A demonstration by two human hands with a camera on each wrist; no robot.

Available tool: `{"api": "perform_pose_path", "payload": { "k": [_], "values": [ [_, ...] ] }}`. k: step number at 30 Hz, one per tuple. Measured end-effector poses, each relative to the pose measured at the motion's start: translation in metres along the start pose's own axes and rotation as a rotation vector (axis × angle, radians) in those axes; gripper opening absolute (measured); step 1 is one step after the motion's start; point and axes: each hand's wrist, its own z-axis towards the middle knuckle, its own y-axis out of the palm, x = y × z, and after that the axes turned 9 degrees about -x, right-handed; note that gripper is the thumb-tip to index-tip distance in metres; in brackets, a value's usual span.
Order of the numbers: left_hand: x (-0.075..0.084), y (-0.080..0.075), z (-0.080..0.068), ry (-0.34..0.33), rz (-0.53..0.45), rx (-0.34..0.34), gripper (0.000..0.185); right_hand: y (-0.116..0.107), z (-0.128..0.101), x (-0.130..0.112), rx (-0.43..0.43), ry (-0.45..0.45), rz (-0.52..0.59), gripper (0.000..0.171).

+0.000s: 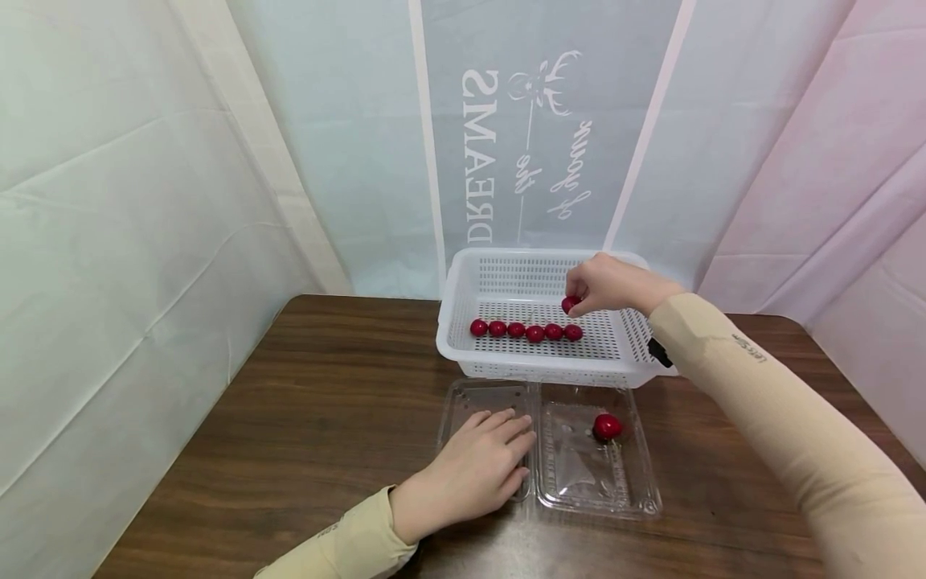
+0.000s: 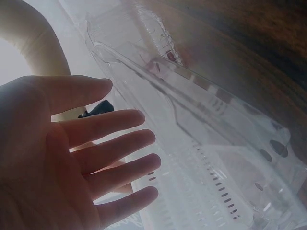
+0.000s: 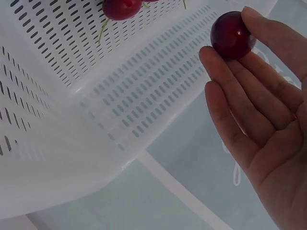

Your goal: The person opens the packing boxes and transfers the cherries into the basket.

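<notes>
Now, right hand (image 1: 606,283): it pinched one dark red round cherry (image 1: 570,304) between the thumb and the fingertips (image 3: 211,53), above the floor of the white perforated plastic basket (image 1: 463,283).
Held cherry: it was over the 3 o'clock end of the row, not touching the row.
Row of cherries (image 1: 526,330): six red cherries lay side by side in a line on the basket floor, running from 9 o'clock to 3 o'clock.
Left hand (image 1: 473,470): it lay flat with straight, slightly spread fingers on the lid half of the clear plastic clamshell box (image 1: 615,490), and it held nothing.
Clamshell box: it was open on the dark brown wooden table (image 1: 289,402), at 6 o'clock from the basket and just beside it.
Last cherry in the box (image 1: 607,426): one red cherry lay alone in the tray half, at 3 o'clock from the left hand.
Sleeves: both arms wore beige sleeves (image 1: 767,410).
</notes>
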Motion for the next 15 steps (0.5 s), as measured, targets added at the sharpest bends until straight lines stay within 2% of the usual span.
{"api": "perform_pose_path", "payload": {
  "k": [15],
  "values": [
    [0.0,0.0,0.0,0.003,0.0,0.004,0.036,0.008,0.015,0.016,-0.051,0.09,0.013,0.015]
  ]
}}
